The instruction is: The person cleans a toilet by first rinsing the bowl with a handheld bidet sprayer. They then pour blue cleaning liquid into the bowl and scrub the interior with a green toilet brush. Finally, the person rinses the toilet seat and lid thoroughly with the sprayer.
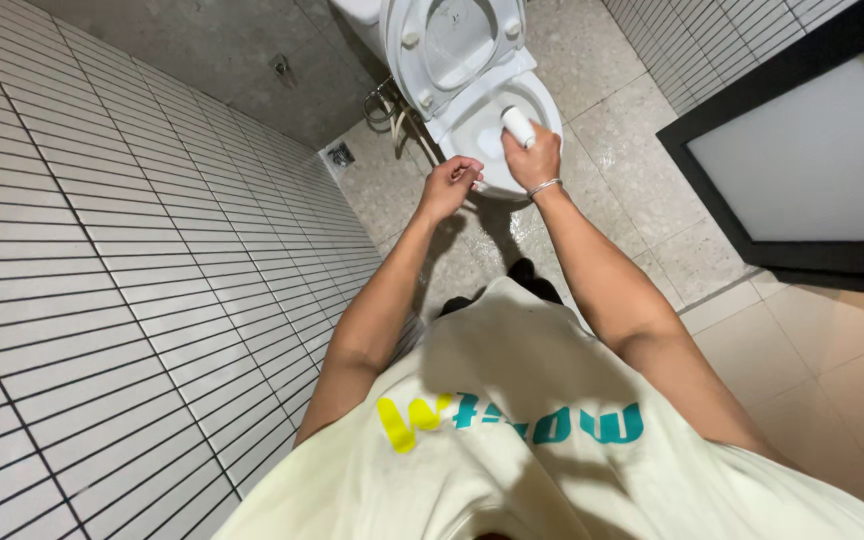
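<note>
Nearest the lens, a pale cream cotton T-shirt (552, 440) with yellow and teal lettering across the chest, both bare arms reaching forward from it. Below the hem, dark shoe tips (522, 270) on a speckled grey terrazzo floor (632, 190) that looks wet and glossy. To the left, a wall of narrow white glazed tiles (102, 300) with dark grout lines; to the right, a black-framed frosted door panel (812, 160).

Further out, the left hand (447, 186), curled into a loose fist just short of the bowl rim, possibly pinching something small, though hidden too well to tell. Beside it, the right hand (534, 160), a thin silver bangle (544, 187) at the wrist, wrapped firmly around a white cylindrical plastic spray handle (518, 124), its tip angled down over the bowl.

Beyond the hands, a white ceramic toilet bowl (472, 125) with its white plastic seat (457, 45) and lid raised upright; a metal hose fitting (384, 100) on the wall side to its left.

Spray handle judged light and rigid, smooth plastic, likely slippery when wet; best gripped around the middle of the barrel, as now, thumb free for a trigger.
</note>
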